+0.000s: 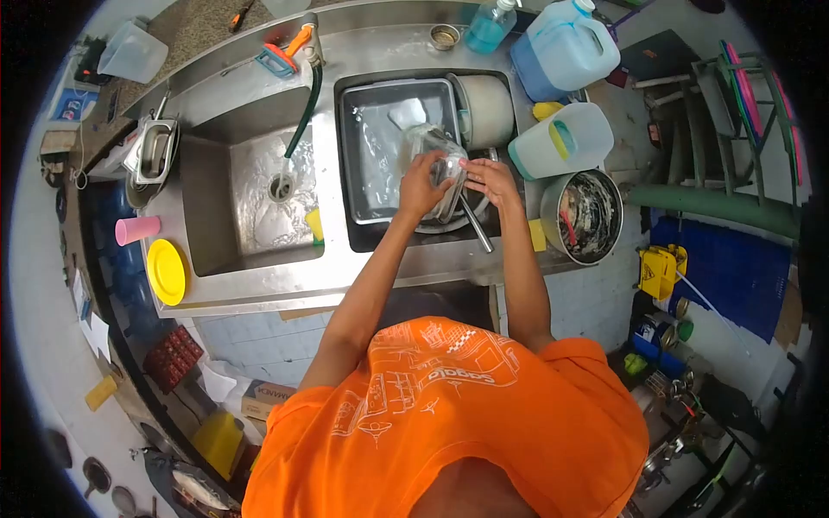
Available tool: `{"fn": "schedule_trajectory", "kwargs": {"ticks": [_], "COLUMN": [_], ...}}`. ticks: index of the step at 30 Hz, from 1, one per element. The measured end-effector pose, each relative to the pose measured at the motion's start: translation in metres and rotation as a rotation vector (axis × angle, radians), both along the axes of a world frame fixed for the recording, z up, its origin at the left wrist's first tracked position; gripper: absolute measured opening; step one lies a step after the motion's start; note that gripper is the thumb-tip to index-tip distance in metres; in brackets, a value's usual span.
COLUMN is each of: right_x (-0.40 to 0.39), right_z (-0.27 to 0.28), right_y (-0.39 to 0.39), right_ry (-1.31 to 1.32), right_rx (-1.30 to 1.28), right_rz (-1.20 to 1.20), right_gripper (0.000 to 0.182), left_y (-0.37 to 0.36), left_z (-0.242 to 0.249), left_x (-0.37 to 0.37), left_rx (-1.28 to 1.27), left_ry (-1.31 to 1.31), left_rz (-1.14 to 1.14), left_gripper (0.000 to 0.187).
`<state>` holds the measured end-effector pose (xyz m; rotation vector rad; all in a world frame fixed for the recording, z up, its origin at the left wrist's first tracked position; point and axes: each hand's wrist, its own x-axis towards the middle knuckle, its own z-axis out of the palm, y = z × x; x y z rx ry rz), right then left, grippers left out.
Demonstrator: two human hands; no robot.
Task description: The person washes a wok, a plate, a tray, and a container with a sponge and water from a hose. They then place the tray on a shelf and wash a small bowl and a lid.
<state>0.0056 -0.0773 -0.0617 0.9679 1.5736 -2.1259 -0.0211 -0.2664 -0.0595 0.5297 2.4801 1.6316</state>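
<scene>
Over the right sink basin I hold a clear plastic container [451,200]; its thin see-through walls make its exact shape hard to read. My left hand [421,185] is closed round its left side, thumb toward the middle. With bent fingers my right hand [492,180] pinches its upper right edge. Behind it, a dark grey rectangular tub [367,155] with water in it fills much of the basin. A large pale pot [485,110] lies beside the tub. Below the hands, a metal handle [477,226] slants over the basin's front; what it belongs to is hidden.
The left basin [211,198] has a yellow sponge [314,224] and a green hose [304,121] hanging in. A soiled metal pot [596,194], a clear pitcher [579,134] and a blue-liquid jug [566,52] stand right. A yellow plate [167,272] and pink cup [138,229] sit left.
</scene>
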Motion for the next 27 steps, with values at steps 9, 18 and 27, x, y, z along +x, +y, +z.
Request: {"fn": "schedule_trajectory", "kwargs": {"ticks": [9,18,27], "right_x": [0.009,0.015,0.013], "right_z": [0.012,-0.008,-0.031], "right_y": [-0.01,-0.027,-0.051], "right_ry": [0.2,0.374,0.532], "right_rx": [0.246,0.043,0.353], "right_rz": [-0.104,-0.008,0.129], "right_gripper": [0.013,0.037,0.032], "left_y": [0.014,0.001,-0.014], "left_z": [0.01,0.024,-0.032], "left_x": [0.008,0.001,-0.05], "left_rx": [-0.11,-0.139,0.076], "left_ry": [0.008,0.094,0.007], "left_rz": [-0.035,0.042,0.325], "left_gripper": [0.066,0.049,0.012]}}
